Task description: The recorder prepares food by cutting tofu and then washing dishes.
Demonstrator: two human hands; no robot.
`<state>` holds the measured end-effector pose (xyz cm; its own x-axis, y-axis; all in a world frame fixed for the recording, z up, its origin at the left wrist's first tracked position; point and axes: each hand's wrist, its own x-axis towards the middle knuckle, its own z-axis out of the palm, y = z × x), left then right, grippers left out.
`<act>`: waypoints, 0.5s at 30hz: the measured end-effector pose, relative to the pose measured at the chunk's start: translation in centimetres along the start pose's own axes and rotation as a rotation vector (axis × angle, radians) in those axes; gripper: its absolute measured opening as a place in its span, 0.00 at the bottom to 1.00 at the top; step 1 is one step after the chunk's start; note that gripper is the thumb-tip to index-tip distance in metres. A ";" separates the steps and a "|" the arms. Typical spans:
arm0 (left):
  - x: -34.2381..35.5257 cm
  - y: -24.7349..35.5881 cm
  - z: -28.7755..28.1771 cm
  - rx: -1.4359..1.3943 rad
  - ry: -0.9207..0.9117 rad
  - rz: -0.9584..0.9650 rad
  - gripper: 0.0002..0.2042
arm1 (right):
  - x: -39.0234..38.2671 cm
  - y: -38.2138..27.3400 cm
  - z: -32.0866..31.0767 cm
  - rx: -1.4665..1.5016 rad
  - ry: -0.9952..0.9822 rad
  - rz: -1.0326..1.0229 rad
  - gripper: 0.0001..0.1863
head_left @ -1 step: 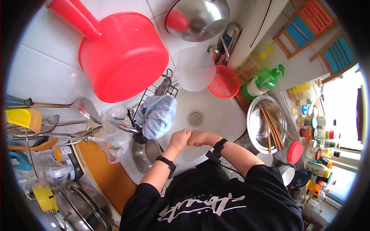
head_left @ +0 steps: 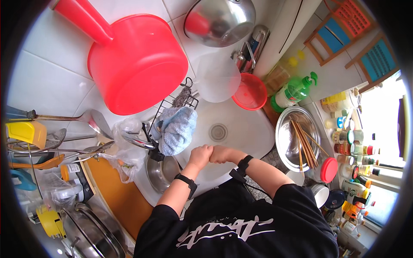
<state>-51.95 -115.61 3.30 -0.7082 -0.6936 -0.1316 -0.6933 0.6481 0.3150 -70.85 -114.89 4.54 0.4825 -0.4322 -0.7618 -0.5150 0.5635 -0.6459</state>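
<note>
Over the near side of the white sink [head_left: 254,129], my left hand [head_left: 201,156] and my right hand [head_left: 221,154] meet, knuckle to knuckle. Both are closed with fingers curled in, and nothing shows in or sticks out of either. Beyond them lies the round drain [head_left: 218,132]. A light blue cloth [head_left: 177,129] hangs over a black wire rack [head_left: 189,102] just left of my hands. Below the cloth, a steel pot [head_left: 161,174] stands beside my left wrist.
A large red dipper [head_left: 137,64] and a steel bowl [head_left: 221,21] are on the tiled wall. A red basin [head_left: 249,91], green pump bottle [head_left: 297,91] and steel basin with chopsticks [head_left: 286,129] stand right. Ladles [head_left: 97,122] and a brown board [head_left: 114,189] are left.
</note>
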 end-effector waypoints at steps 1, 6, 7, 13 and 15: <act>0.2 -0.3 0.5 0.006 0.053 0.027 0.07 | 0.7 -0.1 0.3 -0.221 0.081 -0.054 0.04; 1.0 -0.4 1.3 -0.029 -0.050 -0.103 0.05 | 0.8 0.4 1.5 -0.571 0.348 -0.230 0.13; 1.2 -0.3 1.2 -0.038 0.011 -0.080 0.05 | 0.3 0.5 1.7 -0.499 0.427 -0.162 0.14; 2.2 1.0 -0.4 -0.147 -0.182 -0.333 0.10 | -1.0 -0.4 2.0 -0.581 0.527 -0.069 0.14; 2.2 1.3 -0.8 -0.245 -0.280 -0.463 0.13 | -1.0 -0.3 1.8 -0.626 0.527 -0.079 0.13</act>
<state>-54.31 -116.53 4.17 -0.3709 -0.7561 -0.5392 -0.9109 0.1833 0.3695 -69.87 -113.39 5.60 0.2182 -0.8162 -0.5349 -0.8685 0.0875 -0.4879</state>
